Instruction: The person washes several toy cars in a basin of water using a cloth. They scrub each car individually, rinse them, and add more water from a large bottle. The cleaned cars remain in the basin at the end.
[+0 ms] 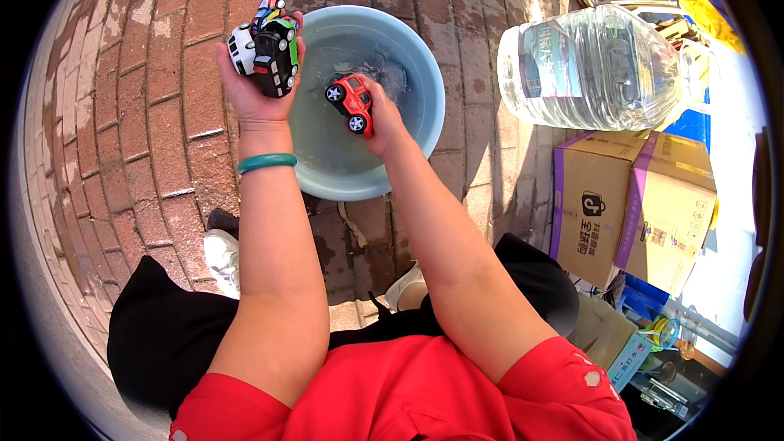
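Observation:
My left hand is turned palm up and holds a small heap of toy cars at the left rim of a light-blue plastic basin. In the heap are a white toy car, a black toy car, a green one and a red-and-blue one. My right hand grips a red toy car with black wheels and silver hubs, above the basin. Cloudy water stands in the basin. The fingertips under the red car are partly hidden.
Brick paving lies around the basin, wet in patches. To the right, a large clear plastic water jug lies on its side above taped cardboard boxes. A white shoe is below left. Assorted items and a blue carton sit lower right.

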Demonstrator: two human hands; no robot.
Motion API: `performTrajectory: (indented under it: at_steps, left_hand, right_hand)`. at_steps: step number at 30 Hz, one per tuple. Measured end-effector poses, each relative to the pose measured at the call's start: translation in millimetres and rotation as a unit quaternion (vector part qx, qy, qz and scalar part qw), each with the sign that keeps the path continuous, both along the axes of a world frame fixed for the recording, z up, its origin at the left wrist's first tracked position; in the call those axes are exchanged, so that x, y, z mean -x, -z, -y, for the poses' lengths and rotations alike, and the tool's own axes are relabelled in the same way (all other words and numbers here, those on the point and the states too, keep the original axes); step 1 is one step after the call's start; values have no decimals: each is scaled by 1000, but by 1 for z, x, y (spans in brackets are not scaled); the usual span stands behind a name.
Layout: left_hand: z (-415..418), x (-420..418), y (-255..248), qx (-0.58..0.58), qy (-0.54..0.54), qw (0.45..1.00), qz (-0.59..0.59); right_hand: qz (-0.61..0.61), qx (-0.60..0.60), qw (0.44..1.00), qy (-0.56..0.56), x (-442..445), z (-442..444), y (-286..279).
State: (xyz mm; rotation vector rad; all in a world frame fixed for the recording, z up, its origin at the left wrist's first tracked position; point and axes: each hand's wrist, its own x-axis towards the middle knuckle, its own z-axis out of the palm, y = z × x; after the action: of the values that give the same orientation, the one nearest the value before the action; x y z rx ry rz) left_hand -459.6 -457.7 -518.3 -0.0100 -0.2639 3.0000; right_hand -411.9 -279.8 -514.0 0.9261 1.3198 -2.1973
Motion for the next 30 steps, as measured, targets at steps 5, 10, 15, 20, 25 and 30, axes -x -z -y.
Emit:
performTrajectory:
  at_steps: [5, 10, 15, 20, 25, 30]
  left_hand:
    - [-9, 4, -2, 4, 9, 1000, -11]
    - [-4, 1, 2, -3, 14, 1000, -4]
    - [-4, 0, 0, 0, 8, 1000, -12]
    - [-10, -2, -3, 34, -2, 999, 21]
    - [-17, -3, -1, 18, 24, 1000, 10]
    - [-35, -8, 6, 0, 51, 999, -6]
  right_hand:
    - [-154, -310, 928, -139, -1, -16, 45]
    - [-220, -535, 717, -390, -25, 6, 26]
    - [-202, -549, 727, -358, -12, -14, 18]
    - [-309, -582, 658, -365, -6, -31, 5]
    - [-163, -144, 960, -175, 38, -46, -41]
    - [-228, -431, 825, -285, 38, -56, -35]
